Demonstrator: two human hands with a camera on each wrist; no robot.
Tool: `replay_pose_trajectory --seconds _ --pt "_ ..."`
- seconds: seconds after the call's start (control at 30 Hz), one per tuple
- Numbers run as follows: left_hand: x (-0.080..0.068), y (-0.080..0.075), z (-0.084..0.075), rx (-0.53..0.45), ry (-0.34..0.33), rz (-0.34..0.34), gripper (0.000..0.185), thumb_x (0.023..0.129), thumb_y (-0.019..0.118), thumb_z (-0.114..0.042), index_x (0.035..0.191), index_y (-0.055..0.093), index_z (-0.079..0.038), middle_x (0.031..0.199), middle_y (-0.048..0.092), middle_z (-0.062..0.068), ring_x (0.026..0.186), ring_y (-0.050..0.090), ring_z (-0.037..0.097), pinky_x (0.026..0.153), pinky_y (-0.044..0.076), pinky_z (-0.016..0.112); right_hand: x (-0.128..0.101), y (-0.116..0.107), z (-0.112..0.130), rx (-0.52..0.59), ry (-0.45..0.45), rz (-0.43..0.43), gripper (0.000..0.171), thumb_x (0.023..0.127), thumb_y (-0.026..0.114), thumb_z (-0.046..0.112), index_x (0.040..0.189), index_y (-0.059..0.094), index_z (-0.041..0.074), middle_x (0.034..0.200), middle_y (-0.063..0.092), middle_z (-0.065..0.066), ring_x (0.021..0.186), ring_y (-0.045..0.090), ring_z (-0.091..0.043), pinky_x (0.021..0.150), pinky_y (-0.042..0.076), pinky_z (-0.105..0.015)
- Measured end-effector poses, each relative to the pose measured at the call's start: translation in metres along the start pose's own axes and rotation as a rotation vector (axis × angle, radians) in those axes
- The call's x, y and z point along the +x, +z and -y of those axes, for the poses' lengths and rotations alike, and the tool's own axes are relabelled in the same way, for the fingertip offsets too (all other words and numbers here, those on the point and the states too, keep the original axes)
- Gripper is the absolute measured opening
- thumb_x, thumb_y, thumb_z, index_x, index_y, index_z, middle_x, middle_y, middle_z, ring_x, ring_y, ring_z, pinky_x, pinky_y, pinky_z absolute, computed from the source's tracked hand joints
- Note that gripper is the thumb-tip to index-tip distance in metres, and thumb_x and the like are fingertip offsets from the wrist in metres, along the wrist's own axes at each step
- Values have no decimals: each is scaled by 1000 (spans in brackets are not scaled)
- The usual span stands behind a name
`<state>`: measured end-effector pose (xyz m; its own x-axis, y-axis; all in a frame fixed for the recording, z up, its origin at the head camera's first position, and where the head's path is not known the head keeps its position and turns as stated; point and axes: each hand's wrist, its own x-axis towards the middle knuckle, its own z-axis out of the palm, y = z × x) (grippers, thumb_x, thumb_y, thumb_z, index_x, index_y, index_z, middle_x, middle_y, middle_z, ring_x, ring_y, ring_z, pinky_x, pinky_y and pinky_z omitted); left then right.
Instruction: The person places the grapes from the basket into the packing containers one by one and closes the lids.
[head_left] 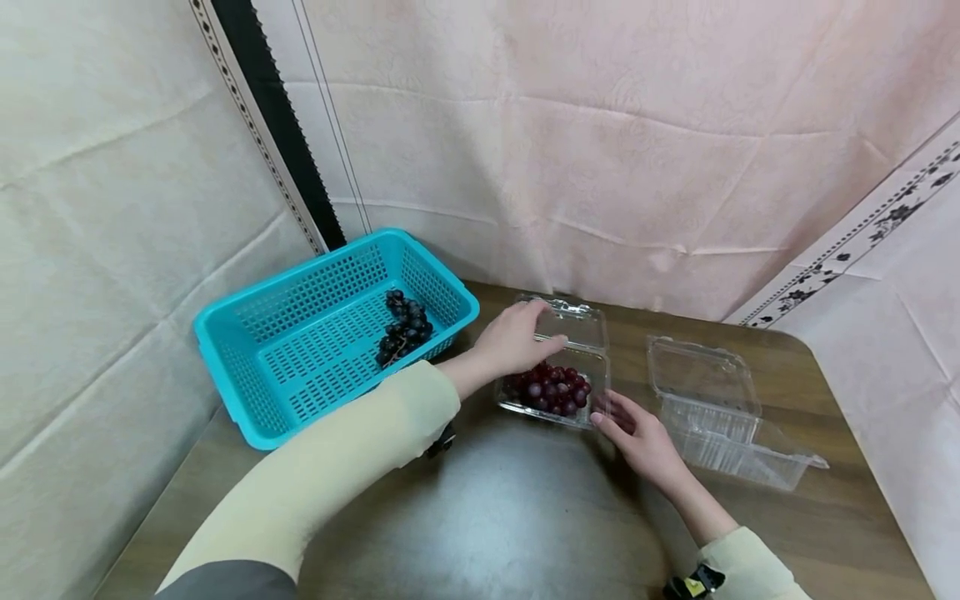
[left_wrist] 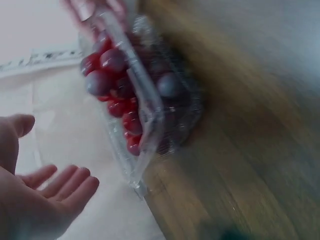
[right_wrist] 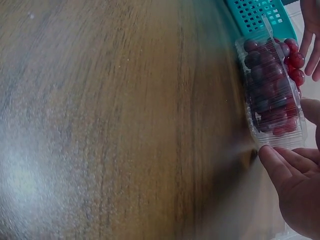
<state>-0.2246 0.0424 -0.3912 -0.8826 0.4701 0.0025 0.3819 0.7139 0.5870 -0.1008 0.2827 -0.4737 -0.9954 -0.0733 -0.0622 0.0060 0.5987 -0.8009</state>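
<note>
A clear plastic clamshell box (head_left: 512, 407) with its lid (head_left: 584, 327) raised sits near the back of the table. Red grapes (head_left: 557, 388) fill much of its base. Over the box's left side hovers my left hand (head_left: 516, 340), fingers spread and apart from the grapes, holding nothing. The left wrist view shows that hand (left_wrist: 47, 192) with its palm and loosely bent fingers beside the box. My right hand (head_left: 640, 439) holds the box's right end, thumb at the front corner. In the right wrist view, its fingers (right_wrist: 280, 162) touch the end wall.
At the left stands a turquoise basket (head_left: 247, 421) with a bunch of dark grapes (head_left: 405, 327) inside. Other clear clamshell boxes (head_left: 738, 454) stand open on the right. Hanging cloth (head_left: 600, 167) borders the wooden table (head_left: 487, 517) at the back and sides.
</note>
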Motion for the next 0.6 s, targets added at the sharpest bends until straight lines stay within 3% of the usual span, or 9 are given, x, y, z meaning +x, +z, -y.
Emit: replay_pose_trajectory --seconds 0.27,0.43,0.6 --pt "14 -4 -1 -278 -278 -55 74 107 54 -57 162 42 -9 160 51 16 146 50 33 117 46 51 -2 -1 -4 24 -7 -8 59 109 64 25 153 47 -11 146 61 -29 132 64 -42 108 51 -53" --pt "18 -3 -4 -394 -384 -55 79 108 47 -61 167 33 -9 168 40 17 154 39 35 123 38 55 -3 0 -6 34 -6 -13 59 109 65 25 153 48 -10 147 61 -28 132 64 -42 108 53 -48" --pt "22 3 -4 -427 -473 -64 86 108 44 -64 169 26 -7 172 32 19 159 31 35 126 33 55 -2 0 -7 31 -5 -15 59 110 64 26 153 48 -10 147 61 -28 133 63 -41 106 53 -36"
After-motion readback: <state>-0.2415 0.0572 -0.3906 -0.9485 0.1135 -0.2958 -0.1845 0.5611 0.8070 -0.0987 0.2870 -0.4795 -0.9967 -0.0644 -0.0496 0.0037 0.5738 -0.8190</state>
